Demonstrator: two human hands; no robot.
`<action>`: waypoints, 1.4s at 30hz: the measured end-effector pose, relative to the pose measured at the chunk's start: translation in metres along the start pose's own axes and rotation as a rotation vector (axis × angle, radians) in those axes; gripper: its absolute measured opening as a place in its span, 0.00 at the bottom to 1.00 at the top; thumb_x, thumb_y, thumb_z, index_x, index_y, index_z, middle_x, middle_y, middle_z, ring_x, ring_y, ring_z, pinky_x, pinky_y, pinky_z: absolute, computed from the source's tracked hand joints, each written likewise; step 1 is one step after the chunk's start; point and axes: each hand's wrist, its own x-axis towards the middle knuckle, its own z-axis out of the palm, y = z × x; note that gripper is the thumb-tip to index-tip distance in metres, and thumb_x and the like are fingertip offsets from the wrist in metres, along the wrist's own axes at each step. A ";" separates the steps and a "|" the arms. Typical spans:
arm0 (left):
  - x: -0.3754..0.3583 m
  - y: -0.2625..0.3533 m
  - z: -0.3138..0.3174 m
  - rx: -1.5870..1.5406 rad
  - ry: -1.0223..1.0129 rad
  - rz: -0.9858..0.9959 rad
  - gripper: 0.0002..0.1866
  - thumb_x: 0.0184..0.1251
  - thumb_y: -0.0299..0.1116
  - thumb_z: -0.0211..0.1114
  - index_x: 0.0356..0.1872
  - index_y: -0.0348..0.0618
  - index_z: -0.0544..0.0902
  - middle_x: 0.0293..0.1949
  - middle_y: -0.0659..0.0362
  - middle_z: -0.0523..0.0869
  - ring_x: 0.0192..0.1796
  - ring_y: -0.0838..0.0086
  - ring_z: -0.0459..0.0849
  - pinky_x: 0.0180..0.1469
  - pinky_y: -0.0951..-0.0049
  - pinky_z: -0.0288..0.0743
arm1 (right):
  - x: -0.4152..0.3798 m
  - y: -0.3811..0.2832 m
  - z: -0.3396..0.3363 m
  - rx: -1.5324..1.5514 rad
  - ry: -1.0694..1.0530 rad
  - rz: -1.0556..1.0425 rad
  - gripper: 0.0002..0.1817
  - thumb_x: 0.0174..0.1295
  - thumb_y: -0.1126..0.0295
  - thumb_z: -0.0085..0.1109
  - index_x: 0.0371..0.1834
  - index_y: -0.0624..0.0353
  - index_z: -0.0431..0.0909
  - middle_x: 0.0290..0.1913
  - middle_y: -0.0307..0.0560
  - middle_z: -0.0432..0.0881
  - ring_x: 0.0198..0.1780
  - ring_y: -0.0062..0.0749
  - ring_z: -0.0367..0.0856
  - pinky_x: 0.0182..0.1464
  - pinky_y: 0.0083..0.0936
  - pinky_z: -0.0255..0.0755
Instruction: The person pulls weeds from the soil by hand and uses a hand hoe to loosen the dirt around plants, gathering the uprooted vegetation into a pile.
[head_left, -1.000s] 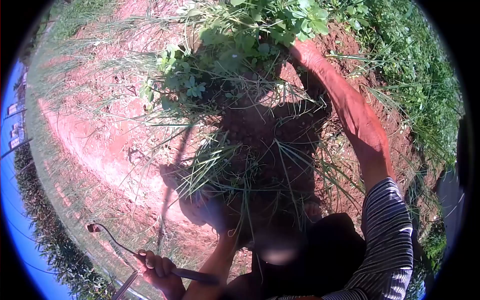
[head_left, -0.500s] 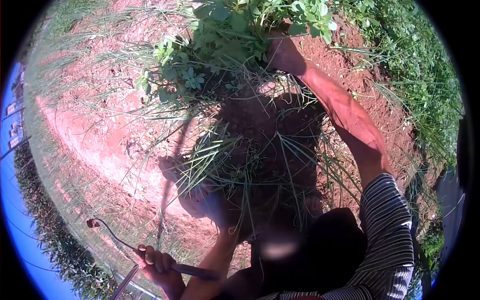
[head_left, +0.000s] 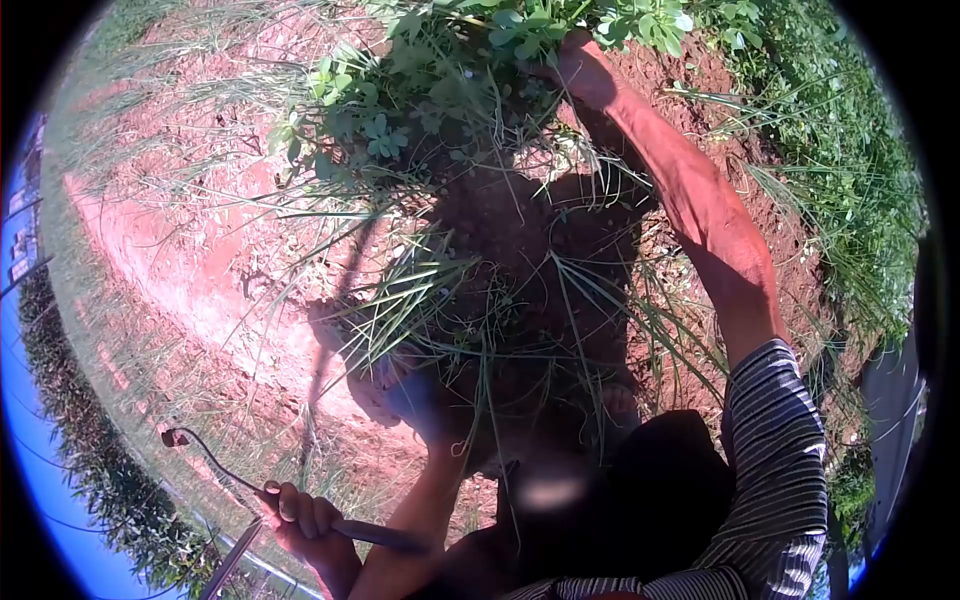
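Observation:
My left hand [head_left: 303, 522] is wrapped round the grip of a hand hoe [head_left: 222, 468], low on the left. The tool has a thin curved metal neck with a small blade at its end, raised off the soil. Stretched far forward, my right hand [head_left: 587, 75] is at the base of a clump of leafy green plants [head_left: 430, 95]. Leaves hide its fingertips, so whether it grips a stem does not show. Long cut-looking grass blades [head_left: 410, 310] lie loose on the shaded ground between my arms.
Reddish soil [head_left: 220, 260] with sparse grass spreads to the left. Dense green growth [head_left: 850, 180] lines the right side. My foot [head_left: 392, 372] stands near the loose grass, and my dark-clothed knee [head_left: 670, 465] is at the bottom. A hedge [head_left: 75, 400] runs along the far left.
My right hand has shifted slightly up and to the right at the plants, and the leaves round it have moved. My left hand still holds the hand hoe, nearly unmoved.

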 end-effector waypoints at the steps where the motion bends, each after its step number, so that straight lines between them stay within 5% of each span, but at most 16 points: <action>1: 0.000 0.000 -0.001 0.010 -0.012 -0.007 0.12 0.77 0.38 0.46 0.41 0.40 0.72 0.21 0.66 0.69 0.11 0.87 0.53 0.10 0.83 0.48 | -0.005 0.006 -0.002 0.055 -0.024 -0.011 0.13 0.56 0.69 0.61 0.44 0.59 0.81 0.43 0.51 0.82 0.42 0.38 0.81 0.47 0.32 0.75; 2: 0.000 0.000 -0.002 0.021 -0.027 -0.012 0.12 0.77 0.39 0.46 0.41 0.40 0.72 0.21 0.66 0.69 0.11 0.87 0.53 0.10 0.84 0.48 | -0.007 0.021 0.008 0.163 -0.063 -0.009 0.14 0.54 0.69 0.60 0.44 0.58 0.81 0.37 0.54 0.83 0.37 0.43 0.82 0.42 0.35 0.76; 4: 0.000 0.001 0.000 0.024 -0.067 -0.024 0.14 0.77 0.39 0.45 0.41 0.39 0.73 0.21 0.66 0.69 0.12 0.87 0.53 0.11 0.83 0.49 | 0.000 -0.032 -0.008 -0.320 -0.524 0.429 0.14 0.56 0.66 0.64 0.44 0.59 0.80 0.47 0.53 0.81 0.43 0.36 0.81 0.44 0.31 0.76; 8: -0.002 -0.003 0.006 -0.003 -0.110 -0.049 0.17 0.78 0.39 0.44 0.41 0.35 0.75 0.22 0.65 0.69 0.12 0.86 0.55 0.12 0.82 0.50 | -0.018 -0.005 0.034 -0.397 -0.156 -0.060 0.16 0.52 0.69 0.63 0.46 0.55 0.77 0.38 0.54 0.79 0.39 0.45 0.79 0.37 0.36 0.74; 17: -0.008 -0.008 0.014 0.015 -0.043 -0.030 0.17 0.78 0.41 0.44 0.40 0.37 0.74 0.22 0.65 0.68 0.12 0.85 0.55 0.13 0.82 0.50 | -0.029 -0.028 0.036 -0.469 -0.151 -0.150 0.17 0.51 0.69 0.62 0.46 0.55 0.76 0.33 0.52 0.78 0.39 0.50 0.76 0.39 0.42 0.72; 20: -0.006 -0.006 0.008 0.045 -0.044 -0.036 0.15 0.77 0.41 0.47 0.40 0.40 0.74 0.21 0.67 0.68 0.12 0.86 0.54 0.11 0.83 0.49 | -0.023 -0.032 0.032 -0.415 -0.111 -0.056 0.14 0.53 0.70 0.58 0.44 0.54 0.79 0.29 0.53 0.82 0.38 0.46 0.80 0.43 0.41 0.73; 23: -0.003 -0.005 0.006 0.021 -0.034 -0.047 0.14 0.76 0.42 0.48 0.40 0.41 0.75 0.20 0.67 0.68 0.11 0.87 0.54 0.10 0.84 0.49 | -0.004 -0.040 0.013 0.211 -0.044 0.515 0.19 0.58 0.61 0.61 0.52 0.52 0.79 0.34 0.52 0.84 0.42 0.43 0.81 0.52 0.36 0.70; 24: -0.003 -0.005 0.006 0.003 -0.022 -0.054 0.14 0.76 0.42 0.48 0.40 0.41 0.74 0.19 0.67 0.67 0.11 0.87 0.54 0.10 0.84 0.49 | 0.003 -0.036 0.003 0.261 0.060 0.481 0.22 0.60 0.53 0.60 0.56 0.49 0.78 0.38 0.50 0.85 0.43 0.41 0.82 0.53 0.31 0.71; 25: -0.004 -0.006 0.006 0.004 -0.031 -0.052 0.14 0.76 0.41 0.47 0.40 0.41 0.74 0.20 0.67 0.68 0.11 0.87 0.54 0.10 0.84 0.49 | 0.004 0.001 0.009 -0.278 0.270 -0.204 0.18 0.65 0.56 0.54 0.55 0.49 0.78 0.39 0.51 0.85 0.39 0.43 0.84 0.45 0.30 0.76; 26: -0.003 -0.004 0.006 0.009 -0.044 -0.052 0.14 0.77 0.41 0.47 0.40 0.41 0.74 0.20 0.67 0.68 0.11 0.87 0.54 0.10 0.84 0.49 | 0.002 -0.007 -0.001 0.453 0.260 0.338 0.23 0.68 0.50 0.49 0.50 0.59 0.79 0.38 0.46 0.84 0.38 0.33 0.80 0.44 0.30 0.72; 31: 0.003 -0.001 0.005 -0.012 -0.131 -0.045 0.17 0.78 0.41 0.43 0.44 0.36 0.74 0.23 0.64 0.69 0.13 0.86 0.55 0.12 0.83 0.50 | 0.040 -0.003 -0.074 -0.366 0.086 0.485 0.20 0.63 0.51 0.53 0.41 0.59 0.81 0.28 0.48 0.82 0.31 0.37 0.80 0.39 0.33 0.72; 35: 0.006 -0.001 0.011 0.013 -0.113 -0.059 0.16 0.78 0.40 0.44 0.45 0.36 0.73 0.23 0.64 0.68 0.13 0.86 0.55 0.13 0.83 0.51 | 0.032 -0.004 -0.033 -1.146 -0.188 0.031 0.12 0.59 0.63 0.54 0.43 0.49 0.83 0.29 0.46 0.84 0.34 0.43 0.82 0.41 0.32 0.76; 38: 0.009 -0.003 0.013 0.033 -0.109 -0.030 0.15 0.78 0.38 0.44 0.46 0.35 0.72 0.25 0.64 0.68 0.14 0.86 0.56 0.14 0.83 0.52 | 0.049 0.013 -0.013 -0.666 -0.253 0.380 0.15 0.62 0.69 0.52 0.51 0.49 0.79 0.27 0.45 0.80 0.31 0.32 0.79 0.37 0.26 0.74; 40: 0.010 -0.004 0.016 0.050 -0.085 -0.024 0.15 0.77 0.38 0.45 0.46 0.35 0.72 0.25 0.64 0.68 0.15 0.86 0.56 0.14 0.83 0.52 | 0.058 0.017 -0.001 -0.642 -0.244 0.440 0.16 0.61 0.71 0.52 0.52 0.48 0.78 0.28 0.44 0.81 0.31 0.30 0.80 0.38 0.25 0.74; 42: 0.013 -0.002 0.015 0.037 -0.080 -0.046 0.15 0.77 0.38 0.45 0.46 0.35 0.72 0.25 0.64 0.68 0.15 0.86 0.57 0.14 0.83 0.53 | 0.060 0.032 0.009 -1.041 -0.332 0.122 0.16 0.61 0.73 0.53 0.53 0.47 0.78 0.28 0.44 0.81 0.31 0.30 0.80 0.38 0.24 0.74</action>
